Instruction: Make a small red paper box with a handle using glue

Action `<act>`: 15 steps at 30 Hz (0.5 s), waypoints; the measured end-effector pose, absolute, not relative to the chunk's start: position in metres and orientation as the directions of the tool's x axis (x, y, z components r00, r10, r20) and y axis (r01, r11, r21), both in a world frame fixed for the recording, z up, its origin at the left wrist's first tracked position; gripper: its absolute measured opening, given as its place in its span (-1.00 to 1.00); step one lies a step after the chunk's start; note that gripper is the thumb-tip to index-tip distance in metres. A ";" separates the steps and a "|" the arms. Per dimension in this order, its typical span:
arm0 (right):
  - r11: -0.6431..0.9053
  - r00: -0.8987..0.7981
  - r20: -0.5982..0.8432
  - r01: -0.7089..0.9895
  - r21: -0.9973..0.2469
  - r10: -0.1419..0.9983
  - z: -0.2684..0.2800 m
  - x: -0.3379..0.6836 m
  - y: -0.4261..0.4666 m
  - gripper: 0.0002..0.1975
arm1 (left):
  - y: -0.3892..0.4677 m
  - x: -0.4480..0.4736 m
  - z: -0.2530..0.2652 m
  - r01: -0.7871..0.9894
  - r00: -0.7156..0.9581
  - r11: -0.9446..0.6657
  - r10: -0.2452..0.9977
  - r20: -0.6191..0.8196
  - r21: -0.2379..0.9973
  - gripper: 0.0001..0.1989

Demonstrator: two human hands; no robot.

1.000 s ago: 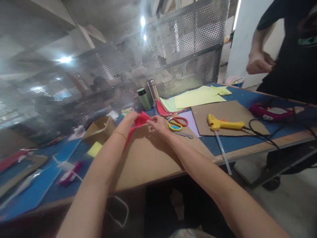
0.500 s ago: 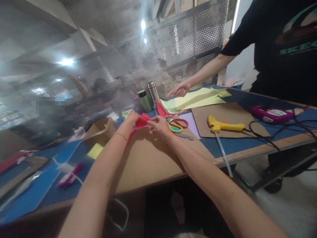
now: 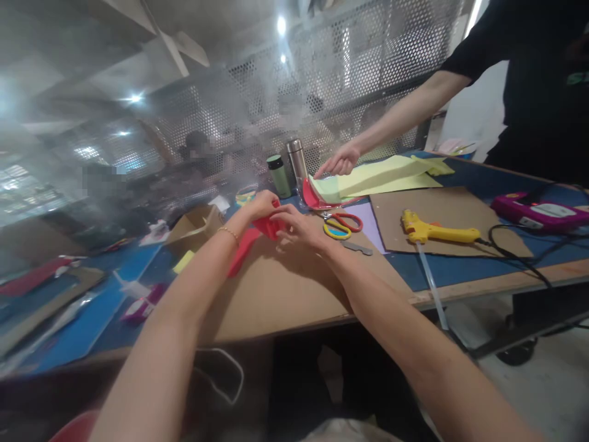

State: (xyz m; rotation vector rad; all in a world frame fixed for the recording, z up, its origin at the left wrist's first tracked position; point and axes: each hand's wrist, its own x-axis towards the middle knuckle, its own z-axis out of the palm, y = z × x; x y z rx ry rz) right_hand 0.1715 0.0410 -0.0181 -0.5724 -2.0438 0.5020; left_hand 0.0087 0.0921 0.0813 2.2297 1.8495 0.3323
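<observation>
Between my hands is a folded piece of red sheet [image 3: 268, 227], paper or felt, I cannot tell which. My left hand [image 3: 264, 205] grips it from the far left side, its fingertips partly hidden behind the fold. Against its right edge, my right hand [image 3: 297, 228] has bent fingers, with thumb and index at the red material. A longer red strip [image 3: 243, 253] lies below on the brown cardboard [image 3: 280, 294], beside my left wrist. Right of my right hand rest scissors with red and yellow handles [image 3: 338, 228] and a grey flat metal piece [image 3: 356, 247].
A yellow glue gun [image 3: 437, 233] lies on another cardboard sheet [image 3: 478, 205], its cord trailing right. Behind stand a green tumbler [image 3: 278, 177] and a steel flask [image 3: 298, 161]. A co-worker's hand [image 3: 341, 161] points near yellow sheets [image 3: 391, 181]. An open cardboard box [image 3: 196, 227] sits left.
The red piece has been turned and folded over more between my hands. My right hand's fingers have spread and shifted over it. The view has swung slightly left.
</observation>
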 end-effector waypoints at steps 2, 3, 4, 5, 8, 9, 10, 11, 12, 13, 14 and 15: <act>0.801 -0.480 0.649 0.251 -0.543 0.590 -0.017 0.173 0.038 -0.73 | 0.091 0.011 0.076 0.935 0.196 -0.185 0.981 -0.005 0.301 -0.91; 0.796 -0.484 0.639 0.270 -0.541 0.598 -0.015 0.174 0.036 -0.77 | 0.091 0.011 0.074 0.936 0.204 -0.186 0.978 -0.030 0.299 -0.90; 0.792 -0.488 0.630 0.283 -0.540 0.604 -0.013 0.175 0.034 -0.81 | 0.091 0.012 0.072 0.936 0.212 -0.187 0.976 -0.055 0.297 -0.90; 0.789 -0.497 0.619 0.292 -0.541 0.608 -0.010 0.176 0.032 -0.85 | 0.092 0.013 0.070 0.937 0.220 -0.188 0.972 -0.079 0.294 -0.90; 0.760 -0.543 0.547 0.326 -0.562 0.637 -0.002 0.177 0.026 -0.94 | 0.094 0.017 0.068 0.941 0.238 -0.194 0.962 -0.134 0.278 -0.88; 0.742 -0.554 0.513 0.345 -0.575 0.655 0.000 0.177 0.025 -0.96 | 0.096 0.018 0.068 0.942 0.240 -0.195 0.960 -0.146 0.272 -0.86; 0.724 -0.560 0.483 0.364 -0.586 0.673 0.002 0.177 0.023 -0.95 | 0.097 0.019 0.068 0.944 0.241 -0.194 0.958 -0.157 0.266 -0.84; 0.710 -0.564 0.460 0.380 -0.593 0.686 0.003 0.177 0.022 -0.93 | 0.097 0.021 0.068 0.946 0.240 -0.191 0.956 -0.168 0.261 -0.82; 0.701 -0.565 0.446 0.392 -0.596 0.695 0.004 0.177 0.021 -0.91 | 0.098 0.022 0.068 0.948 0.237 -0.187 0.955 -0.179 0.259 -0.81; 0.697 -0.567 0.437 0.401 -0.594 0.698 0.005 0.177 0.021 -0.89 | 0.098 0.022 0.068 0.949 0.234 -0.182 0.954 -0.189 0.259 -0.79; 0.696 -0.571 0.430 0.407 -0.591 0.699 0.005 0.177 0.020 -0.88 | 0.098 0.023 0.068 0.949 0.230 -0.175 0.953 -0.198 0.261 -0.78; 0.694 -0.575 0.422 0.415 -0.589 0.701 0.006 0.177 0.020 -0.87 | 0.098 0.023 0.068 0.949 0.225 -0.167 0.952 -0.206 0.266 -0.78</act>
